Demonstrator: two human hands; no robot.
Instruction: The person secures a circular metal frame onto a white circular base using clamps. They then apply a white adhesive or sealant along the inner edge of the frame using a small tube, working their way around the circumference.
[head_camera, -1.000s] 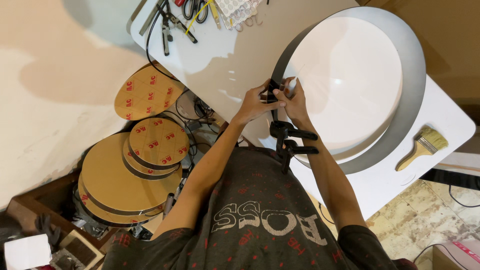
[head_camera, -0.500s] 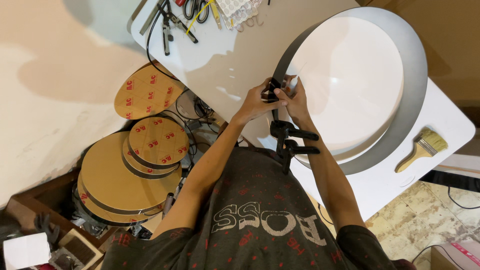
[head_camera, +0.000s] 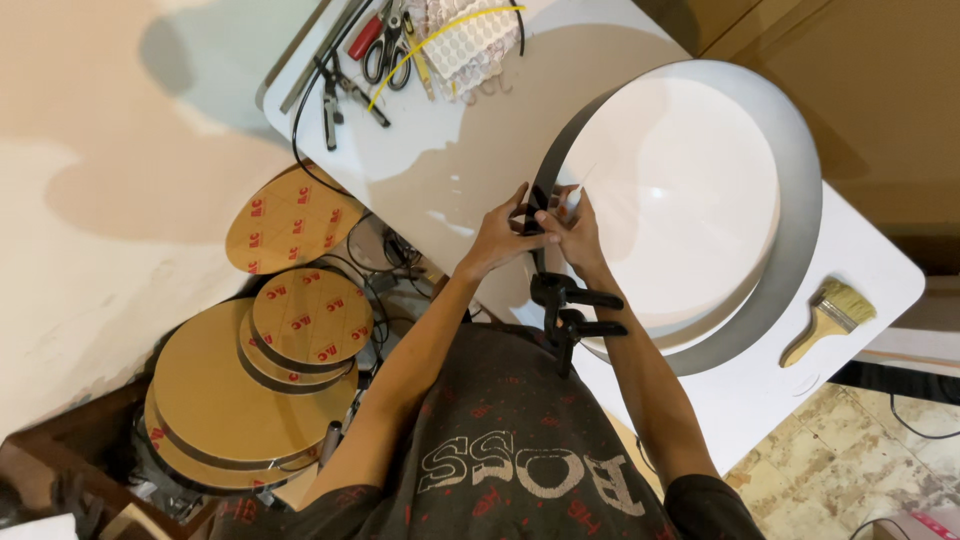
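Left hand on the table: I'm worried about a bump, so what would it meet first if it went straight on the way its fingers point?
Probably the dark metal band circling the round white disc: the left hand points right at its near edge, fingertips already at it, beside the right hand.

A white desk (head_camera: 470, 150) with rounded corners runs diagonally from the upper left to the lower right of the frame. A big round white disc with a grey metal band (head_camera: 800, 200) lies on it at upper right, with two black spring clamps (head_camera: 570, 310) gripping its near edge. Pliers and scissors (head_camera: 375, 50) sit at the top, and a paintbrush (head_camera: 830, 318) at right.
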